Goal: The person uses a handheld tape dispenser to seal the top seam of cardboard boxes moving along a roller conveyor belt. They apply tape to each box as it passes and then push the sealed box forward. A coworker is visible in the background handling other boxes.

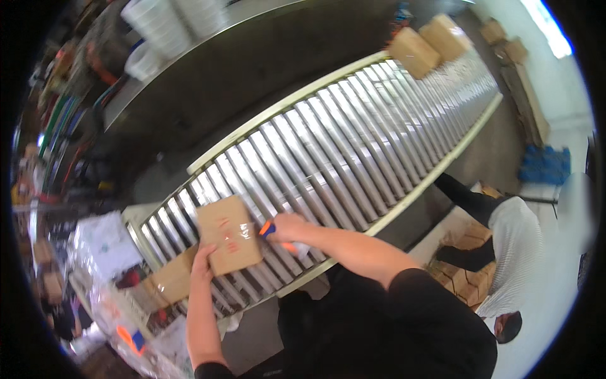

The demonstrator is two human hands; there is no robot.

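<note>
A brown cardboard box (228, 237) with red marks on top rests on the near left end of the roller conveyor (303, 151). My left hand (203, 260) grips the box's left side, with fingers against its edge. Closed around the handle of an orange and blue tape dispenser (290, 247) is my right hand (287, 228), just off the box's right side. A shiny strip of clear tape shows on that side of the box. Another piece of cardboard (175, 278) lies left of my left hand.
Two cardboard boxes (413, 52) sit on the conveyor's far end. A co-worker (514, 246) is at the right beside stacked boxes (464, 271). At lower left lies a second orange and blue tool (130, 340) on plastic wrap. White tubs (154, 28) stand at upper left.
</note>
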